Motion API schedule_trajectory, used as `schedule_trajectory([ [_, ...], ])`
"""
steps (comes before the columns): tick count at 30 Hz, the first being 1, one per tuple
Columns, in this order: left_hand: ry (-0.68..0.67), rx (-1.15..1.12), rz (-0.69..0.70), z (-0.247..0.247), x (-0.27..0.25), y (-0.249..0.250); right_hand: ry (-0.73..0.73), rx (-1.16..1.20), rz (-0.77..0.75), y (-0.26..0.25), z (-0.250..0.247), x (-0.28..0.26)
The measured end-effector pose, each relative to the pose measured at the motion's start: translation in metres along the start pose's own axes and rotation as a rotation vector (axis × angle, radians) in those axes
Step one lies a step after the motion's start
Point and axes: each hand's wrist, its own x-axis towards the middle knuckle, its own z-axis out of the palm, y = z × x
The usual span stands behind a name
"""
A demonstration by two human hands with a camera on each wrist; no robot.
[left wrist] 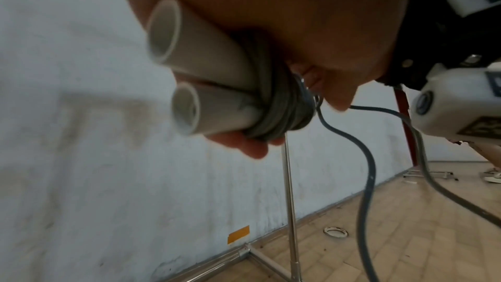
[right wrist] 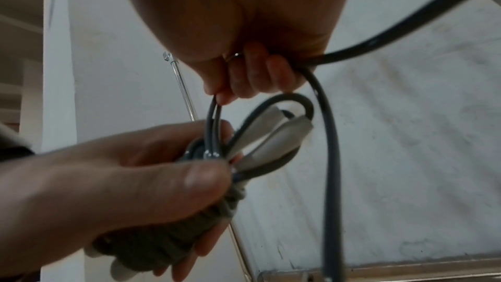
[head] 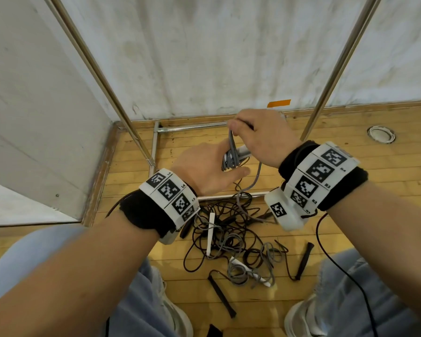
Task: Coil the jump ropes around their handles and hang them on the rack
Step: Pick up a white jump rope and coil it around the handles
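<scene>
- Mid-coil: my left hand (head: 204, 171) is curled round the paired white handles (left wrist: 200, 68), half wound in grey rope (right wrist: 329, 158)
- Above those handles, my right hand (head: 260, 135) pinches rope strands
- Next, I judge: wrap the slack, which trails to the floor below the handles

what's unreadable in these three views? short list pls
- Rack top and hanging bar: head view cuts the rack poles off at the top edge.
- Coil on the white handles: in the head view the right hand covers most of it.
- Left hand fingers: hidden under the bundle in the head view.
- Floor rope pile: too tangled to count ropes.
- Gray rope free end: leaves the right wrist view's bottom edge.
</scene>
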Motion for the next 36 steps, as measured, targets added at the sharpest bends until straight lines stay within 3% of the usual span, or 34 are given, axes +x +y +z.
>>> schedule_trajectory([
  [5, 0.119, -0.074, 0.038, -0.004, -0.003, 0.003, 0.047, 0.044, 0.047, 0.006, -0.006, 0.005],
  [8, 0.167, -0.091, 0.077, -0.008, -0.007, 0.004, -0.029, 0.199, 0.14, 0.009, -0.012, 0.007],
  [13, 0.219, -0.186, 0.163, -0.022, -0.013, 0.008, -0.217, 0.628, 0.308, 0.017, -0.018, 0.009],
  [18, 0.291, -0.473, 0.106, -0.035, -0.014, 0.009, -0.211, 1.005, 0.367, 0.013, 0.004, 0.003],
  [20, 0.33, -0.625, -0.001, -0.038, -0.012, 0.007, -0.17, 0.929, 0.298, 0.006, 0.014, 0.001],
  [24, 0.361, -0.769, -0.15, -0.041, -0.007, -0.001, -0.033, 0.539, 0.12, -0.01, 0.026, -0.004],
  [27, 0.378, -0.839, -0.152, -0.042, -0.008, -0.004, -0.042, 0.35, 0.015, -0.017, 0.027, -0.011],
  [30, 0.397, -0.832, -0.138, -0.043, -0.009, -0.004, -0.053, 0.329, -0.016, -0.019, 0.026, -0.014],
  [36, 0.405, -0.924, -0.099, -0.045, -0.01, 0.001, -0.129, 0.303, 0.023, -0.017, 0.033, -0.02],
])
